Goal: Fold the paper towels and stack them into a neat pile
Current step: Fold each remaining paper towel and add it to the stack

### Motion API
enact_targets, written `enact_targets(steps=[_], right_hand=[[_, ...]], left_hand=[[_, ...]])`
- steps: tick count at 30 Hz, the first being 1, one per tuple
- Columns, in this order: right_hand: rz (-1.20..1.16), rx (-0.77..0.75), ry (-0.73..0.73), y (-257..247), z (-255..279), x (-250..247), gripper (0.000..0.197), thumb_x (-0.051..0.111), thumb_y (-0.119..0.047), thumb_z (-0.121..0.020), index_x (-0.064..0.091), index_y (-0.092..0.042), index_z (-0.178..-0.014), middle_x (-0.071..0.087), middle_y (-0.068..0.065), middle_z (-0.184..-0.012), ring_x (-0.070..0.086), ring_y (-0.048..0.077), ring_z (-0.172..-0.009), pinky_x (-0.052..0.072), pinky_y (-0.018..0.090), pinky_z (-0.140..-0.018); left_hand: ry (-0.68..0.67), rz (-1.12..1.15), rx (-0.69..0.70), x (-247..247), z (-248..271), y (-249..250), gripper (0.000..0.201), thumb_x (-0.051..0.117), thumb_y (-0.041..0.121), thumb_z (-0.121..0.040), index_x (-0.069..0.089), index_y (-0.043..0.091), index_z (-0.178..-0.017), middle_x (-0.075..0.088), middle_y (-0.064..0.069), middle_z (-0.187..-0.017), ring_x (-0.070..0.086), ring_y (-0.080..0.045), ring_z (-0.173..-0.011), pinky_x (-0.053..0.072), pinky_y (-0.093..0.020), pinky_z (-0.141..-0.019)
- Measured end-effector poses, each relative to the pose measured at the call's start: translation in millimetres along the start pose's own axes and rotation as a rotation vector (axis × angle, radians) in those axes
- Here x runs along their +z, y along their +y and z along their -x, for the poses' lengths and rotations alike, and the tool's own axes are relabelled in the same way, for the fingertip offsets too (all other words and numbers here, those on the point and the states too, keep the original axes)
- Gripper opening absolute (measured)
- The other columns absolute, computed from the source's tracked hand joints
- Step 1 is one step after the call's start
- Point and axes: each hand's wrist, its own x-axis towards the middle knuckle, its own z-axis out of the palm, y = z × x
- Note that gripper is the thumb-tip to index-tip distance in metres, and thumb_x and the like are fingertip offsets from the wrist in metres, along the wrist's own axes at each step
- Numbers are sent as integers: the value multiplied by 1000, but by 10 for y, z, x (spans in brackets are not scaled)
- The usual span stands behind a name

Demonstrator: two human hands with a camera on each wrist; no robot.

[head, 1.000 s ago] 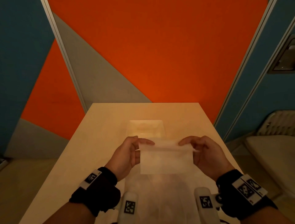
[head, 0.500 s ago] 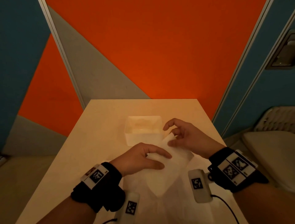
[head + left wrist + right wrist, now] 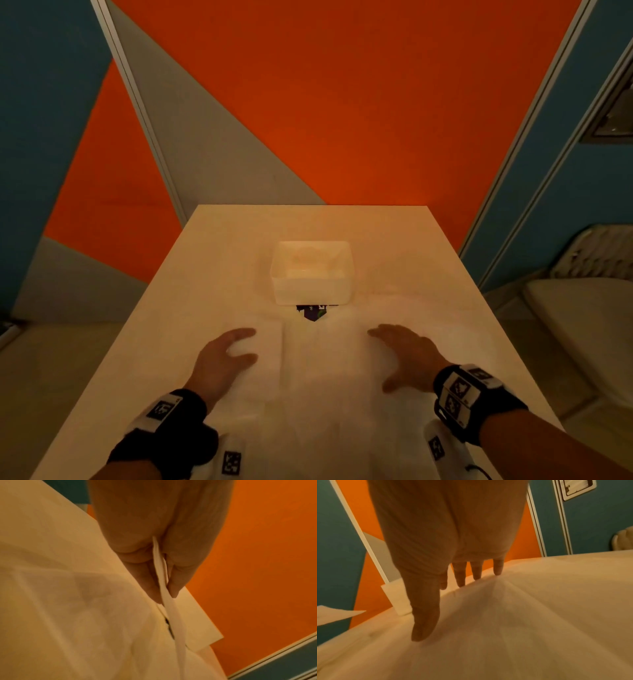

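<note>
While the pale table (image 3: 212, 274) filled the head view, a spread paper towel (image 3: 329, 383) was seen lying flat on its near half. A white box (image 3: 311, 274) was set just beyond the sheet, a small dark item (image 3: 312, 312) showing at its near edge. A folded paper towel (image 3: 164, 588) was pinched between thumb and fingers of the left hand (image 3: 222, 359). The right hand (image 3: 407, 356) was spread wide, fingers apart, fingertips (image 3: 498, 570) touching the sheet.
</note>
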Motion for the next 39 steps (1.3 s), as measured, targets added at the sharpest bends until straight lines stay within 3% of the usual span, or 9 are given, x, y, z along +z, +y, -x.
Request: enact_targets(steps=[3, 6, 10, 21, 24, 28, 32, 35, 39], right_hand=[[68, -5, -7, 29, 12, 90, 93, 71, -47, -78, 13, -41, -150, -2, -12, -160, -2, 16, -148, 7, 43, -118], [101, -18, 16, 39, -3, 125, 89, 68, -47, -81, 12, -42, -150, -5, -12, -160, -3, 16, -148, 8, 41, -117], [105, -24, 24, 49, -13, 141, 85, 66, -46, -84, 11, -43, -150, -5, -13, -160, -3, 15, -148, 7, 40, -117], [107, -26, 24, 68, -29, 166, 80, 62, -43, -88, 11, -43, -150, -6, -13, -160, -4, 15, -148, 6, 41, -118], [121, -20, 32, 71, -38, 181, 76, 59, -44, -90, 11, -44, -149, -6, -14, -160, -3, 14, -148, 7, 41, -118], [120, -14, 42, 43, -45, 170, 65, 50, -42, -96, 13, -44, -149, -3, -14, -160, -2, 15, -148, 8, 41, -118], [131, -7, 44, 3, -16, 133, 56, 41, -36, -101, 14, -42, -150, -2, -13, -161, 0, 15, -148, 9, 40, -117], [116, -13, 63, -1, 0, 115, 49, 34, -34, -103, 20, -41, -149, 1, -12, -161, 2, 15, -148, 10, 40, -117], [26, -16, 133, -28, 12, 69, 38, 32, -35, -104, 39, -42, -141, 18, -13, -158, 14, 15, -147, 17, 38, -117]], left_hand=[[3, -105, 20, -107, -2, -208, 40, 71, -2, -77, 63, 32, -97, 60, -4, -116, 54, -22, -106, 44, -33, -94], [5, -200, 49, -162, -31, -374, 44, 72, -4, -76, 61, 33, -97, 61, -4, -119, 53, -22, -112, 40, -34, -101], [-6, -261, 74, -169, -84, -504, 50, 73, -5, -74, 59, 37, -97, 60, -3, -121, 52, -24, -117, 38, -30, -102], [45, -361, 44, -58, -206, -596, 46, 72, -2, -76, 61, 22, -115, 56, -7, -130, 50, -25, -121, 35, -26, -100], [28, -545, 41, -26, -215, -583, 49, 71, 8, -79, 56, 17, -125, 40, -10, -142, 42, -27, -127, 31, -28, -105], [59, -987, 105, 19, -160, -467, 55, 64, 31, -83, 46, 34, -135, 11, -2, -156, 23, -28, -136, 30, -33, -109], [-48, -957, 244, 83, -152, -476, 55, 52, 14, -88, 43, 30, -139, 25, 4, -154, 26, -23, -138, 26, -27, -111], [-119, -930, 202, 76, -138, -501, 56, 43, 9, -93, 32, 29, -144, 21, 7, -154, 25, -17, -139, 17, -21, -113], [-144, -924, 189, 62, -137, -481, 56, 42, 10, -93, 31, 28, -145, 21, 7, -154, 25, -17, -139, 17, -22, -114]])
